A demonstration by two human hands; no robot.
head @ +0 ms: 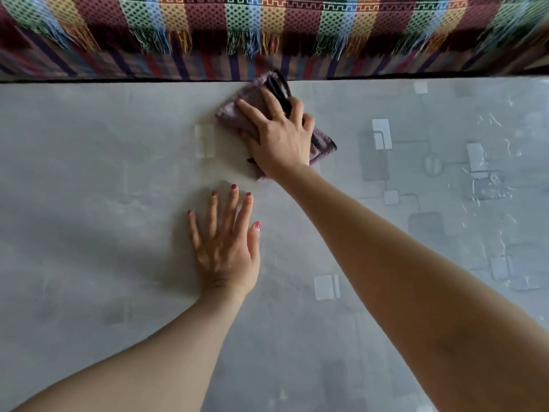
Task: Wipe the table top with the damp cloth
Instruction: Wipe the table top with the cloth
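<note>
1. a folded mauve terry cloth with dark stripes is pressed flat on the pale grey table top printed with faint squares and lines, close to the far edge of it and a little right of the middle.
2. the cloth is covered by the right hand, whose fingers are spread over the fabric rather than curled round it; the palm is laid on top, so the cloth is pinned down, not pinched. this hold is judged to suit wiping, since pressure is spread over the whole fold.
3. a gold ring is seen on one finger of that hand; whether the cloth is damp cannot be told.
4. the left hand is laid flat and empty on the bare surface, nearer the body, fingers fanned apart with red-painted nails. it is judged to be placed there as a brace, so that the long reach of the other arm across the table is steadied.
5. the two hands are kept apart, with a band of table top between them.
6. beyond the far edge a many-coloured woven throw with a fringe is draped over what seems to be seating; the cloth's upper corner lies just at that edge.
7. the far strip is judged to be the part in hand, with much of the nearer surface left to be covered.
</note>
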